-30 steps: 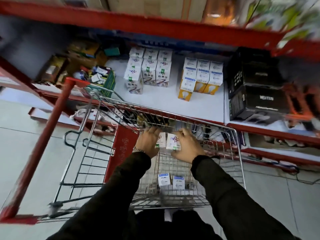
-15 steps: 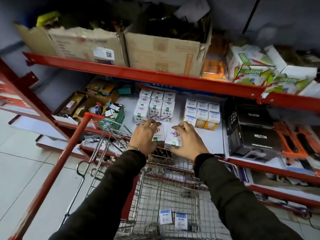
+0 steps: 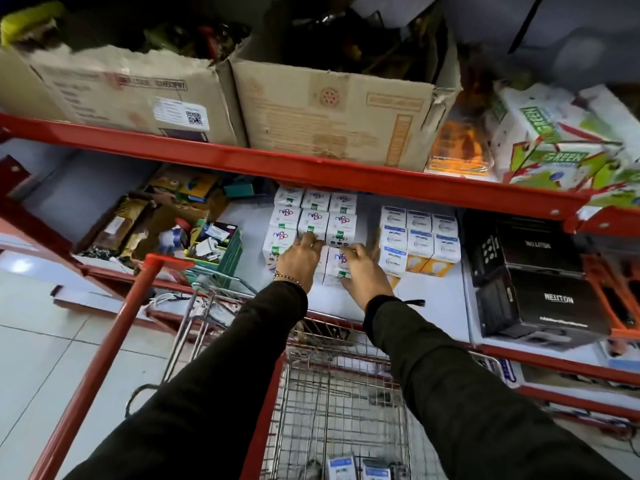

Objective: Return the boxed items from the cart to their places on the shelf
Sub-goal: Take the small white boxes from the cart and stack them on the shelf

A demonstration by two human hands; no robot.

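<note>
Both my hands are up at the stack of white boxes (image 3: 313, 220) on the shelf (image 3: 433, 299), right at its front face. My left hand (image 3: 300, 259) is fingers-forward against the front of the stack, curled around the near-left box; whether it grips or only presses, I cannot tell. My right hand (image 3: 363, 271) is wrapped over the white box (image 3: 336, 263) I'm seating in front of the stack, palm on its right side, fingers over the top edge.

These feel like light, thin card cartons to me, likely bulbs inside, so fragile: hold by the flat sides, gently, no squeezing the corners, and slide rather than drop.

Just right of the stack sits a second block of white and yellow boxes (image 3: 419, 237). Left of the stack, an open green tray (image 3: 228, 247) holds loose small packets. Above the stack, two torn cardboard cartons (image 3: 332, 109) hold dark clutter I can't make out. Below the stack, the wire cart (image 3: 339, 403) shows two blue-topped boxes (image 3: 341, 467) on its floor, waiting.
</note>
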